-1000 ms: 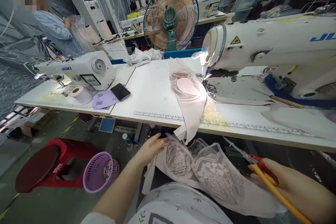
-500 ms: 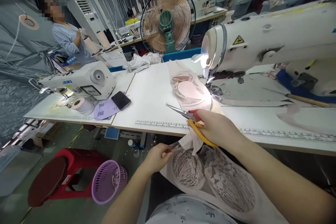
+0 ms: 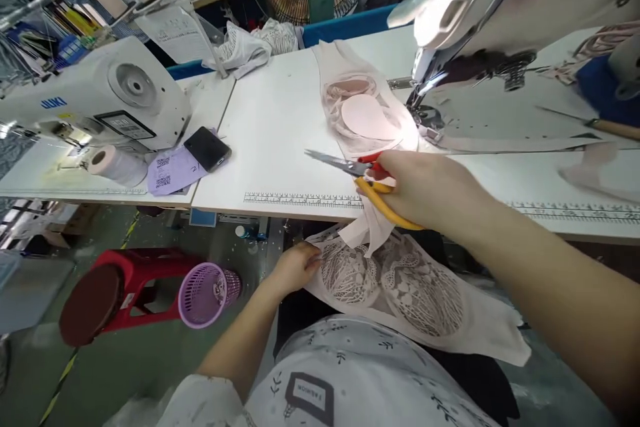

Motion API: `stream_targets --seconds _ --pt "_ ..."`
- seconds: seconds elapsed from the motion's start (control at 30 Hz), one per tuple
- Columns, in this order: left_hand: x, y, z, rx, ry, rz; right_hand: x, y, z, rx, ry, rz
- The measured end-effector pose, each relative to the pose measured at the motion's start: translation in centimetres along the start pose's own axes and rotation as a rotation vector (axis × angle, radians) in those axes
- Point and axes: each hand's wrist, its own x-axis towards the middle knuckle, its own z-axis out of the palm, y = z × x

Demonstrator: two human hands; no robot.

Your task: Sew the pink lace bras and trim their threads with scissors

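My right hand point(image 3: 425, 187) is closed round the red and yellow handles of a pair of scissors point(image 3: 335, 161). Their blades point left over the table's front edge, nearly together. On my lap lies a pale pink lace bra point(image 3: 425, 290), and my left hand point(image 3: 295, 267) pinches its left edge. A light strip of fabric point(image 3: 367, 227) hangs from the table edge down over the bra. Another pink bra piece with a smooth cup point(image 3: 367, 117) rests on the table, partly beside the needle area of the sewing machine point(image 3: 465, 13).
To the left stand a second sewing machine point(image 3: 125, 90), a thread cone point(image 3: 117, 165), a black phone point(image 3: 207, 149) and purple paper tags point(image 3: 170, 173). A wooden-handled tool point(image 3: 613, 127) lies at right. On the floor are a red stool point(image 3: 145, 263) and a purple basket point(image 3: 203, 297).
My view has tilted down and come closer, so the far room shows less. Both hands keep their holds; the scissors stay near the table edge, and more of the bra shows.
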Motion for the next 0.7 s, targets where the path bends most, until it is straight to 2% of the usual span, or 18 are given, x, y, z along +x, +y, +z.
stream_targets --seconds 0.1,0.2,0.33,0.4,0.5,0.63,0.7 --pt "-0.3 1.0 -0.9 -0.05 0.011 0.096 2.0 -1.5 1.5 -0.102 -0.017 -0.017" --pt "-1.4 1.7 -2.0 -0.099 0.083 0.153 4.1 -2.6 2.7 -0.114 -0.018 -0.022" --pt "-2.8 1.8 -2.9 -0.121 0.154 0.127 6.1 -2.7 3.0 -0.062 0.002 -0.01" --pt "-3.2 1.5 -2.9 -0.121 0.193 0.108 6.2 -2.3 2.7 0.007 0.003 -0.026" --pt "-3.2 0.5 -2.2 -0.107 0.336 0.115 3.9 -2.4 2.6 0.159 0.004 -0.098" --pt "-2.7 -1.4 -0.4 0.023 0.741 0.244 -2.7 -4.4 4.1 0.359 0.084 -0.228" --pt "-2.1 -1.7 0.4 0.064 0.848 0.328 -5.6 -5.6 5.4 0.481 0.155 -0.283"
